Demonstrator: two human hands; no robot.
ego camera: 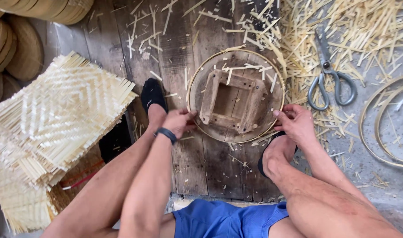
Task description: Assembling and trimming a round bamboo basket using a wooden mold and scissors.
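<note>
Bamboo hoop [193, 79]: a thin pale ring, lying flat around a round wooden form [235, 96] on the floor planks [201, 163], between the two hands.
Left hand [178, 122]: grip closed, fingertips pinched on the ring's near-left edge; a dark band sits on the wrist.
Right hand [297, 122]: grip closed on the ring's near-right edge, thumb on top.
Relation: the ring spreads away from both grips, forward and inward; being round, it has no long axis, and neither hand is nearer (each holds its own side).
Feet: dark slippers [152, 93] just outside each grip.
Left of the grip: stacked woven bamboo mats [56, 119].
Right, beyond the grip: scissors [329, 75] among bamboo offcuts [298, 35]; spare hoops [377, 128] farther right.
</note>
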